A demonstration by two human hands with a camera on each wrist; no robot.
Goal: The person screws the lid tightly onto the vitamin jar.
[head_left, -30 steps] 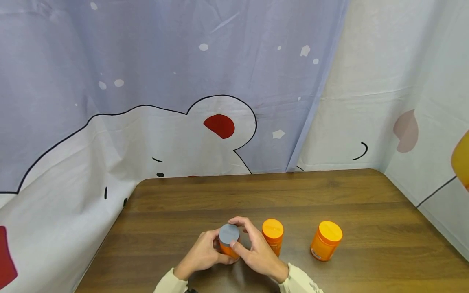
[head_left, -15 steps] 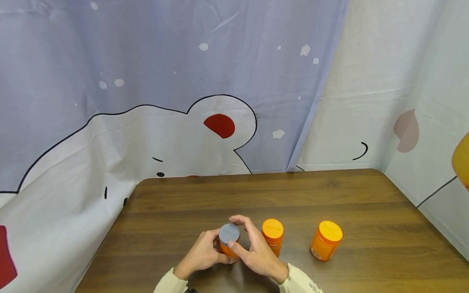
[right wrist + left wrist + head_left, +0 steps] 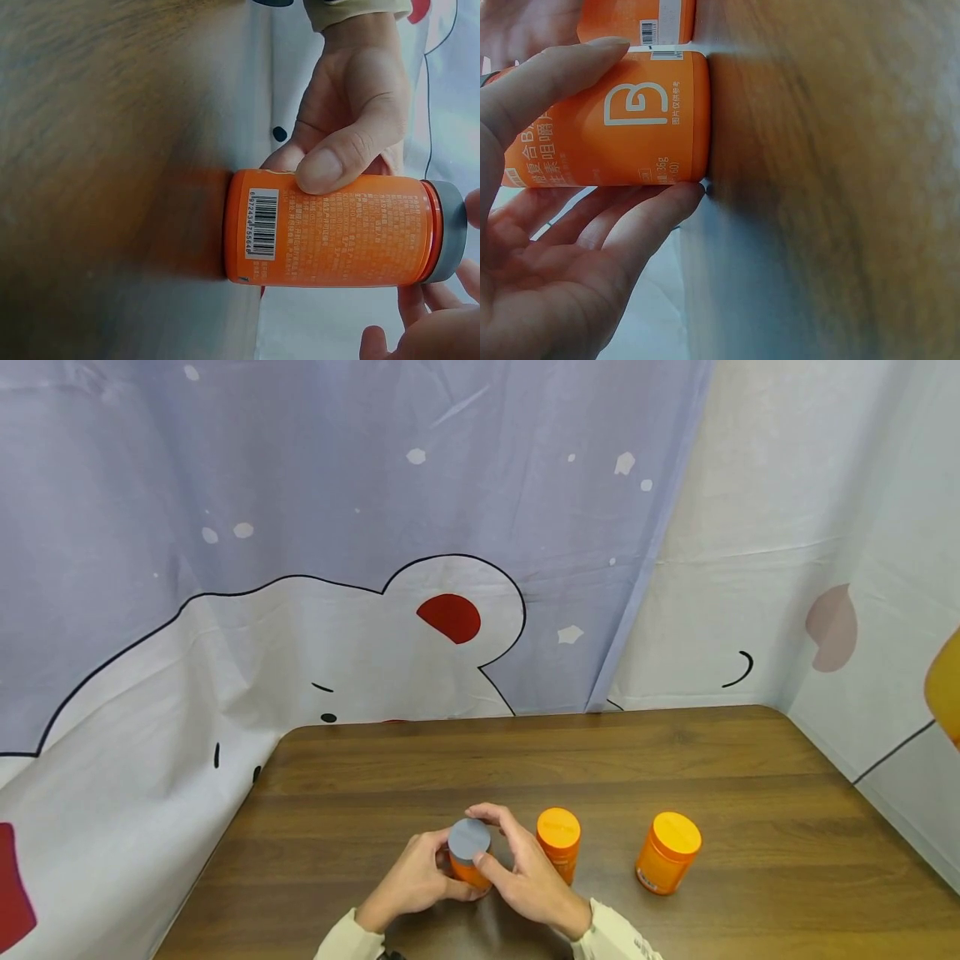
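An orange pill bottle (image 3: 469,870) with a grey lid (image 3: 468,840) stands upright on the table in the head view. My left hand (image 3: 415,878) grips its body from the left, thumb in front and fingers round the far side. In the right wrist view the left thumb presses on the bottle's side, near a barcode label (image 3: 262,225). White lettering covers the orange body (image 3: 630,127) in the left wrist view. My right hand (image 3: 531,878) holds the grey lid between thumb and fingers, the thumb at its near right edge. The lid sits on the bottle.
Just right of my right hand stands an orange bottle (image 3: 558,835) with an orange lid, partly hidden by that hand. Another orange bottle (image 3: 667,853) stands farther right. The brown wooden table (image 3: 420,768) ends at a printed curtain (image 3: 315,485) behind and at both sides.
My right fingers and thumb shift slightly at the lid's edge, opening a little and then closing in again. The left hand and all the bottles stay in place.
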